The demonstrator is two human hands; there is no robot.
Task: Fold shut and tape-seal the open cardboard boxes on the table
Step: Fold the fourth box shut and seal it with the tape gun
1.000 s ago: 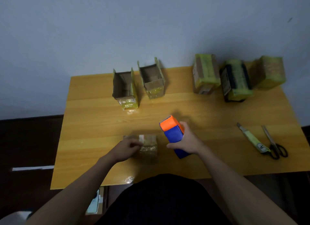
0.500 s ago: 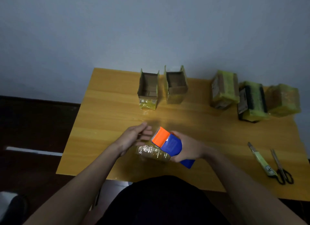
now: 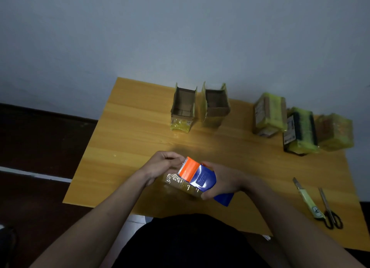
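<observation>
You had the small box (image 3: 181, 184) near the front edge of the desk (image 3: 128, 139), right in front of you, because that was the easiest place to work on it; it was already shiny with tape on its top and near side. Your right hand (image 3: 224, 179) was wrapped around the blue and orange tape dispenser (image 3: 197, 174); you held it low so its orange end sat on top of the box, I think so the tape could stick down where the flaps meet. Your left hand (image 3: 163, 164) sat at the far left end of the box with its fingers curled in; it looked like it was pinching the box or the loose tape end to keep things from sliding, but I could not tell which. Two open boxes (image 3: 200, 105) stood side by side by the back edge of the desk, with their flaps up; they still needed folding and taping, so they waited out of your way. Three wrapped boxes (image 3: 300, 125) were bunched at the back right corner; they looked done, so I think you put them there to keep them apart from the open ones. A box cutter (image 3: 307, 197) and scissors (image 3: 329, 209) lay near the front right corner, close to your right arm, likely so you could grab one to cut the tape; neither was touched.
</observation>
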